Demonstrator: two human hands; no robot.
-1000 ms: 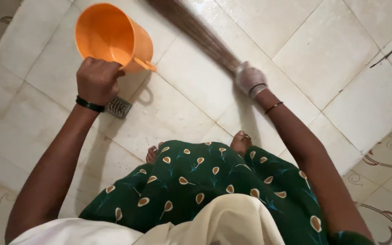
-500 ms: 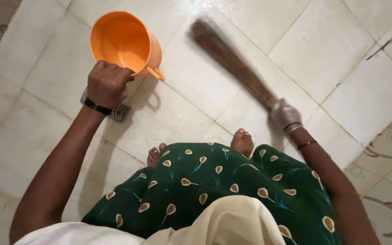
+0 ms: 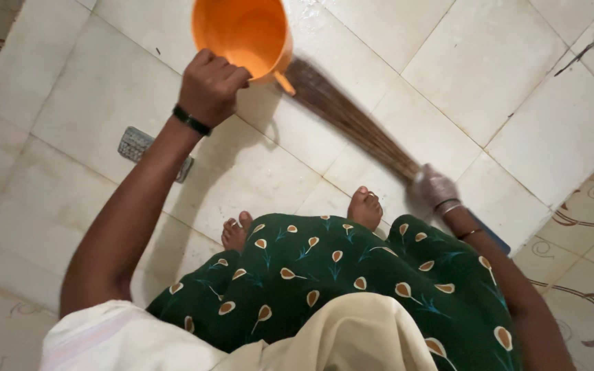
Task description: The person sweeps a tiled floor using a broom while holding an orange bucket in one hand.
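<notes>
Floor (image 3: 104,103): pale square tiles, wet in patches, under your bare feet.
Broom (image 3: 352,124): long bundle of brown twigs slanting across the tiles; your right hand (image 3: 434,189), fingers closed, grips its base.
Mug (image 3: 245,34): smooth orange plastic, round, tilted; your left hand (image 3: 209,86) fingers clench its handle.
Drain (image 3: 137,145): small metal grate just beside your left forearm.

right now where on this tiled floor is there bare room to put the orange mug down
Bare tiles lie left of the left hand holding the orange mug, above the floor drain, and at upper right beyond the broom. It is crowded around the feet and near the right hand.
</notes>
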